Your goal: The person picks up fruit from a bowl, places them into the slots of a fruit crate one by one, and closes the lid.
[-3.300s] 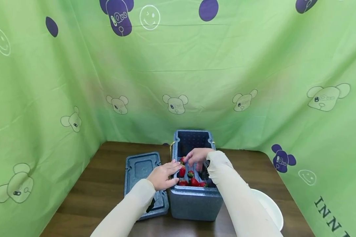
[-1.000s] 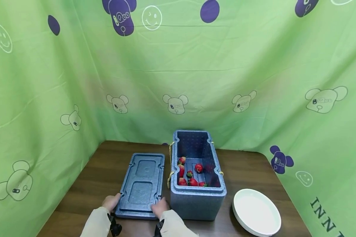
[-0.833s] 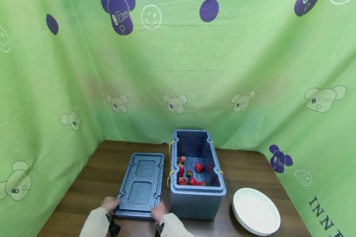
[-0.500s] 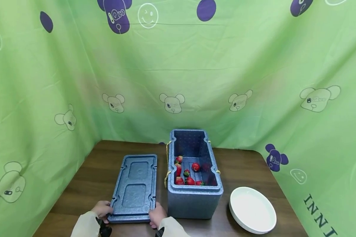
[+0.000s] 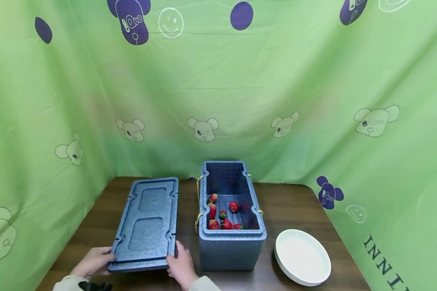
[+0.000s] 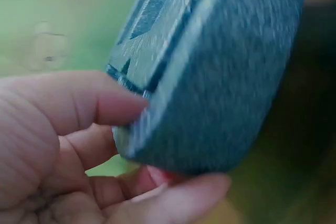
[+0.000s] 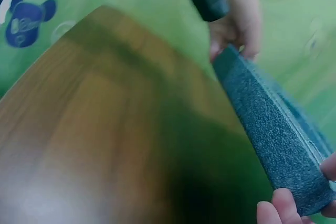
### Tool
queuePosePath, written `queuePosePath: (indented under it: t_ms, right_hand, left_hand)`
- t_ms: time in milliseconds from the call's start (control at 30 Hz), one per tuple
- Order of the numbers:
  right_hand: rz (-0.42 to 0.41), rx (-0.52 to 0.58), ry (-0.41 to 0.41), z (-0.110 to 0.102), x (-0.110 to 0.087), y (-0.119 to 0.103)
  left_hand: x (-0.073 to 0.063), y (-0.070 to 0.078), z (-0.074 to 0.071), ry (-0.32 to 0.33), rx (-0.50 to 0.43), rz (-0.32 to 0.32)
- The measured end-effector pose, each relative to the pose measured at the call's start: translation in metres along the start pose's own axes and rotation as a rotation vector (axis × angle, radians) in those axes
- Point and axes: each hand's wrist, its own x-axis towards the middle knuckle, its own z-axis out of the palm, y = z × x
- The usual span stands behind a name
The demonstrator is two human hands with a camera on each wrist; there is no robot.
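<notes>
A blue-grey foam lid (image 5: 147, 226) is held tilted above the table, left of the matching foam box (image 5: 231, 252). My left hand (image 5: 94, 262) grips its near left corner, thumb and fingers on either side of the edge (image 6: 210, 93). At the near right corner, my right hand (image 5: 182, 264) pinches the lid; its fingertips (image 7: 283, 203) show under the end face in the right wrist view. Several red strawberries (image 5: 226, 224) lie on the floor of the uncovered box, mostly toward its near and left sides.
On the brown wooden table (image 5: 287, 198), a round white dish (image 5: 303, 256), possibly a stack, stands right of the box. Yellow cord handles (image 5: 198, 218) hang on the box's sides. A green printed curtain (image 5: 236, 101) surrounds the table's back and sides.
Earlier, my right hand reached into the box while my left touched its rim. Both hands then went to the lid on the table, and the lid has now risen, slightly tilted.
</notes>
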Motion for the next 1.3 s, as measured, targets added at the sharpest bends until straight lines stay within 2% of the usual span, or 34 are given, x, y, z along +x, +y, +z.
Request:
queuePosePath:
  t_ms: [133,233,367,500,600,767,900,1133,1300]
  right_hand:
    - [-0.076,0.087,-0.025,-0.003,0.0,-0.032]
    - [-0.112,0.126,-0.058,-0.012,0.002,-0.054]
    - [-0.147,0.146,-0.091,-0.026,0.004,-0.079]
    - [-0.168,0.157,-0.108,-0.039,0.007,-0.095]
    - [-0.169,0.157,-0.12,-0.05,0.009,-0.102]
    - [-0.157,0.145,-0.137,-0.07,0.01,-0.107]
    - [-0.184,0.155,-0.138,-0.092,0.007,-0.112]
    - [-0.242,0.112,-0.106,-0.132,0.003,-0.116]
    - [-0.225,0.059,-0.01,-0.165,0.006,-0.115]
  left_hand:
    - [-0.013,0.019,-0.023,-0.044,-0.098,0.039]
    - [-0.016,0.035,-0.031,-0.039,-0.203,0.052]
    - [-0.018,0.052,-0.029,0.02,-0.306,0.08]
    - [-0.016,0.068,-0.02,0.092,-0.396,0.167]
    - [-0.013,0.079,-0.01,0.146,-0.43,0.196]
    - [-0.012,0.099,0.008,0.235,-0.384,0.164]
    - [-0.012,0.115,0.026,0.27,-0.363,0.18]
    - [-0.002,0.135,0.067,0.287,-0.355,0.242]
    - [0.011,0.147,0.103,0.228,-0.348,0.243]
